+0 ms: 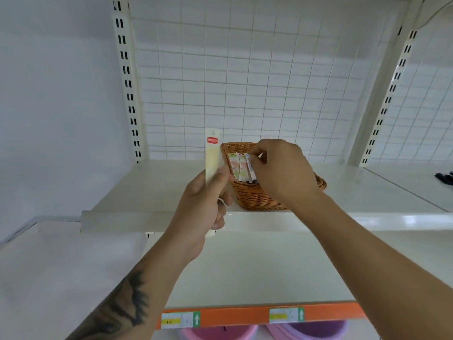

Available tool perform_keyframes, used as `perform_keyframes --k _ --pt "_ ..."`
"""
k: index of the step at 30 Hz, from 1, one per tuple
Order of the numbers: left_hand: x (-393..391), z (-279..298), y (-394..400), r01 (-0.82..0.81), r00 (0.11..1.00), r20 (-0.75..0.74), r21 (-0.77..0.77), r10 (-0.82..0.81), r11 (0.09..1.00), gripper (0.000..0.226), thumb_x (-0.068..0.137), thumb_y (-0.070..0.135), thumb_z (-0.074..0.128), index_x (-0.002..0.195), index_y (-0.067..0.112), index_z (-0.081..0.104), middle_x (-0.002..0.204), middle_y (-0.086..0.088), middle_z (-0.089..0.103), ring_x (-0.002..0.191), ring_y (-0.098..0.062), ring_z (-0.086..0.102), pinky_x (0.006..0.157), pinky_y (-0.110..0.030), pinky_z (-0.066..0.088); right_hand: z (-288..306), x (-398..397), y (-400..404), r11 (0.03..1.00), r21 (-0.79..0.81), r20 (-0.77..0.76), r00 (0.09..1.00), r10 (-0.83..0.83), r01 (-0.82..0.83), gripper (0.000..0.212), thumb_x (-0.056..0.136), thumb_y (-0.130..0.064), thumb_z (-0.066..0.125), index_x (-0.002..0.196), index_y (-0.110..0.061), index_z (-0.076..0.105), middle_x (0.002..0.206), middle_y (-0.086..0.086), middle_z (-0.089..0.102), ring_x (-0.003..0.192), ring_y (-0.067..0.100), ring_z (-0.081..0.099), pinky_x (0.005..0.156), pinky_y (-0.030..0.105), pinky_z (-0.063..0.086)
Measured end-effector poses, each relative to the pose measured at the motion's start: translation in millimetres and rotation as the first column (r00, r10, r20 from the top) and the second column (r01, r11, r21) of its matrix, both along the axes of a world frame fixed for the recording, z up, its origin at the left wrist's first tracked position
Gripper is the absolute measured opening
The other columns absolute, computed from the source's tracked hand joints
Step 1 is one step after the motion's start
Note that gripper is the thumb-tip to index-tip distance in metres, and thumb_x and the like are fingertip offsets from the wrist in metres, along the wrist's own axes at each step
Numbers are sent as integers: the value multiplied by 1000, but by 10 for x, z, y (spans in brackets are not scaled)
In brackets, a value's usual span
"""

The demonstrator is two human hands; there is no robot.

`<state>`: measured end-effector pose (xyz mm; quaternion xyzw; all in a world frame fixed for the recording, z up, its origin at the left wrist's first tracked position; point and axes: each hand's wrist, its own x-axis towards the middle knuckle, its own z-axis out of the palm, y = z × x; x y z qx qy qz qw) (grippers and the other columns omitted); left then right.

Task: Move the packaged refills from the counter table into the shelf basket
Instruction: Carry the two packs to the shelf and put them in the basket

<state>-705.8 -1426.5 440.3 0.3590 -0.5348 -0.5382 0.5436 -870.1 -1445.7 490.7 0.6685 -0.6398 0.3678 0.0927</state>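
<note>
A brown wicker basket (255, 196) stands on the white upper shelf (147, 190). Several slim packaged refills (239, 168) lean upright inside it. My left hand (204, 204) grips a long pale-yellow refill pack (212, 155) with a red label, held upright just left of the basket. My right hand (282, 170) is over the basket, its fingertips pinching the top of a refill pack (250, 165) that stands in it. The hand hides the basket's right half.
A white wire grid (245, 82) backs the shelf, between slotted uprights (127, 82). A lower shelf has an orange front strip (232, 315) with price labels. Pink and purple tubs (306, 331) sit beneath. A dark object (445, 177) lies on the shelf at far right.
</note>
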Motion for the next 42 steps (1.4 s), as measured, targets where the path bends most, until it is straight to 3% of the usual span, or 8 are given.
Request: perform_keyframes --k 5,9,19,22,24,27,31,42 --pt "-37 -22 43 31 995 -94 117 -20 993 57 99 68 42 88 17 67 65 -5 45 51 -16 31 50 -29 21 -456 207 395 912 -318 190 925 328 -258 9 97 -17 66 95 -20 74 73 -10 64 67 9 59 62 28 48" --pt "-31 -25 141 21 992 -126 126 -5 992 27 101 31 49 84 15 64 67 -6 50 65 -24 45 53 -30 32 -862 372 578 849 -416 211 874 438 -325 12 99 -18 66 108 -19 73 89 -11 69 81 5 60 71 19 46" --pt "60 115 286 -28 978 -205 34 34 999 25 104 26 58 86 15 72 77 -6 71 73 -21 69 67 -33 53 -687 436 579 863 -282 451 736 505 -420 24 93 -9 72 109 -24 62 83 -13 74 74 12 68 66 17 47" --pt "154 91 168 -190 976 74 -172 205 967 24 105 35 56 95 21 74 92 -4 74 87 -17 67 77 -33 50 -343 354 511 880 -238 537 699 472 -411 23 93 -9 69 106 -27 63 77 -4 75 67 18 67 64 27 52" --pt "245 -15 65 -269 848 335 -396 411 878 20 104 45 54 105 32 70 107 12 71 105 -7 62 89 -30 46 -91 251 373 921 -163 516 765 385 -354 19 94 -10 66 104 -27 65 76 -4 74 62 13 63 62 23 50" --pt "375 -219 -36 -146 455 622 -654 637 742 48 100 61 37 129 34 63 133 5 63 125 -18 55 109 -43 41 179 81 61 961 60 448 868 216 -270 20 94 -11 60 105 -26 69 87 -2 75 47 2 55 50 17 43" --pt "454 -525 -127 5 124 768 -634 629 773 64 101 69 19 140 35 56 147 -3 57 142 -31 45 121 -60 21 276 -4 -225 940 310 223 972 74 -142 31 91 -4 52 106 -24 71 101 -1 70 63 7 62 49 18 43" --pt "506 -751 -228 57 138 671 -740 729 670 54 102 65 31 124 31 67 132 4 67 134 -27 54 117 -57 25 116 141 -230 953 299 -20 999 -40 44 14 92 -22 54 95 -29 66 100 -3 70 89 19 64 78 39 60"
